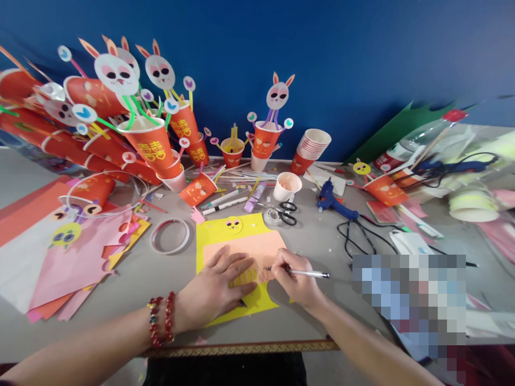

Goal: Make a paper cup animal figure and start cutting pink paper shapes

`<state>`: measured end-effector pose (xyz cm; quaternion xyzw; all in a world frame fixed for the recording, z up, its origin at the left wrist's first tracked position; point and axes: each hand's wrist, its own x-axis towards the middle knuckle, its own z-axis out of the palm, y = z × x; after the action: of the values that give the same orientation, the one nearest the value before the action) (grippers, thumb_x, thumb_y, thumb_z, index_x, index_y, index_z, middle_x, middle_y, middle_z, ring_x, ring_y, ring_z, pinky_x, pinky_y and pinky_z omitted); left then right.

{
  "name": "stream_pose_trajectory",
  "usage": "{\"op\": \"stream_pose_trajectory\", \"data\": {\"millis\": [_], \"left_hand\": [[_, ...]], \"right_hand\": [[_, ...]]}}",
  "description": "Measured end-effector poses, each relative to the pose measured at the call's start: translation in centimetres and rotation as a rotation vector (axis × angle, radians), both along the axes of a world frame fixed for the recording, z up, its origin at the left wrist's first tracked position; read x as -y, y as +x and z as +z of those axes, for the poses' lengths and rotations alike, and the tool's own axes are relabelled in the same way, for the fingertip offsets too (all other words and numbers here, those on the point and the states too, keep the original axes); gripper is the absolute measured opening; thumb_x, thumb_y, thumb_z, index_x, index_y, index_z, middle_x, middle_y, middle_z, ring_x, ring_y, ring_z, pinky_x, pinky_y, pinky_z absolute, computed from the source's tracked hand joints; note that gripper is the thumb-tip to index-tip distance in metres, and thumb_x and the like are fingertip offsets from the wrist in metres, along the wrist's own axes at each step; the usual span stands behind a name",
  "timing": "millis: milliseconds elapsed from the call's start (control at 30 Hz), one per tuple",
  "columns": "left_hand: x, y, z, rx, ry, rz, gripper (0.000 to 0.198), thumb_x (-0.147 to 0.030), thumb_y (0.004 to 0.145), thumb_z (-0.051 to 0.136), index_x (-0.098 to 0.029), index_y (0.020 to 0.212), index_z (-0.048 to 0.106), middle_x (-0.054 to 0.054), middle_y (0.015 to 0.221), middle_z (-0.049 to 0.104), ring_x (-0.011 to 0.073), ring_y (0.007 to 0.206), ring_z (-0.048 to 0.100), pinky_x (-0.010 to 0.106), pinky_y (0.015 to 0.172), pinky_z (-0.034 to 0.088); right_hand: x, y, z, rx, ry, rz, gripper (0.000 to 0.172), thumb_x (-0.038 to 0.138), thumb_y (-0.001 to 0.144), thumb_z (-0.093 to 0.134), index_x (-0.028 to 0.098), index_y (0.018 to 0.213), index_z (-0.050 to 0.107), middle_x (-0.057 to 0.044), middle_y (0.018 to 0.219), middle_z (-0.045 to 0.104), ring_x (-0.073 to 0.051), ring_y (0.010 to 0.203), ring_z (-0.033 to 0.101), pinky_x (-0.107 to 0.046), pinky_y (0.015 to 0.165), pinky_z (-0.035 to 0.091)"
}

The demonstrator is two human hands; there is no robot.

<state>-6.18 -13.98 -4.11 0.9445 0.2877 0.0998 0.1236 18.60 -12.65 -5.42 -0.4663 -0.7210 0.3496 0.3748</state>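
My left hand lies with fingers spread on a peach sheet of paper, which rests on a larger yellow sheet. In my right hand is a pen with a clear barrel, its tip at the peach paper. Dark looped outlines show beside the tip. Yellow shapes with pen lines appear between my left fingers, partly covered by them. A round yellow face cutout sits at the top of the yellow sheet.
Red paper cups with rabbit faces crowd the back left. Beyond the sheets lie black-handled scissors and a blue glue gun with a looping cable. A tape roll and coloured papers are on the left; a pixelated patch covers the lower right.
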Motion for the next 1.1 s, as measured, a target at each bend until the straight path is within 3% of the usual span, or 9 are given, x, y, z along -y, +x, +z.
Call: {"op": "stream_pose_trajectory", "data": {"millis": [867, 1100], "left_hand": [[-0.04, 0.07, 0.22, -0.022, -0.013, -0.005, 0.04, -0.036, 0.09, 0.063, -0.033, 0.13, 0.056, 0.008, 0.152, 0.04, 0.0315, 0.14, 0.032, 0.062, 0.115, 0.021], [-0.01, 0.15, 0.37, -0.017, -0.018, -0.005, 0.038, -0.034, 0.091, 0.062, -0.032, 0.128, 0.057, 0.009, 0.15, 0.042, 0.0316, 0.139, 0.033, 0.062, 0.114, 0.022]], "right_hand": [[0.07, 0.09, 0.05, -0.041, 0.027, -0.04, 0.022, 0.009, 0.08, 0.047, 0.021, 0.062, 0.042, 0.007, 0.054, 0.04, -0.008, 0.048, 0.038, -0.021, 0.049, 0.028], [0.11, 0.12, -0.08, -0.098, -0.032, -0.065, 0.022, 0.012, 0.082, 0.049, 0.021, 0.062, 0.044, 0.007, 0.054, 0.04, -0.009, 0.047, 0.037, -0.022, 0.047, 0.028]]}}
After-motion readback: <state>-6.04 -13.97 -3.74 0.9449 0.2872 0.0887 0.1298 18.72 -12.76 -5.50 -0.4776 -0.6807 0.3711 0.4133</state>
